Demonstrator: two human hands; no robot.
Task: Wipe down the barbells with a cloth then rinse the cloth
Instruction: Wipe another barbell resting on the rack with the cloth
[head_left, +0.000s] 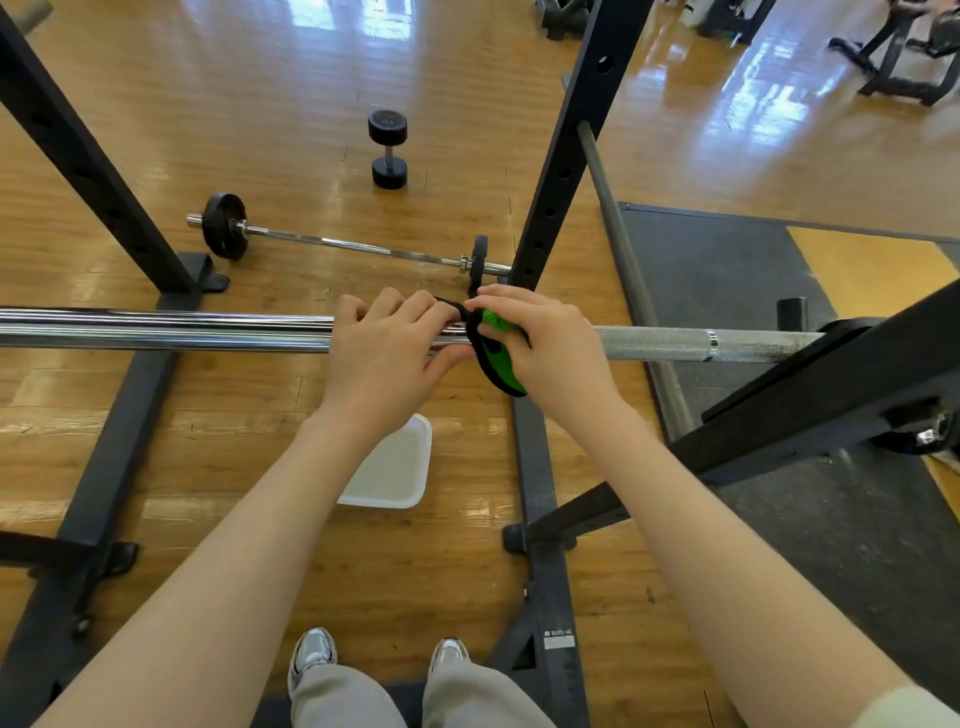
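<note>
Where the head camera looks down past both bare forearms, a chrome barbell (166, 330) runs level across the frame, its left end cut off by the picture edge and its knurled right part passing behind a black rack arm (831, 384), so that how it is seated there is hidden. Both hands meet on the bar near the middle. The left hand (387, 353) lies over the bar with its fingers curled across the top and the thumb below, pinching the black edge of a green and black cloth (498, 358) against the steel. The right hand (540, 343) grips the same cloth from the other side, fingers bent over the bunched green part; the cloth wraps round the bar between the two hands and a flap hangs down below it. Most of the cloth is covered by the fingers, so its full shape cannot be told.

On the wooden floor beneath the left forearm sits a white basin (400, 473), partly hidden by that arm; whether it holds water cannot be made out. Farther off lies a second barbell (343, 244) with small black plates, its right end hidden behind a black rack upright (566, 156). A black dumbbell (388, 148) stands beyond it. Two grey shoes (311, 660) show at the bottom edge. Blurred machines stand at the top right.
</note>
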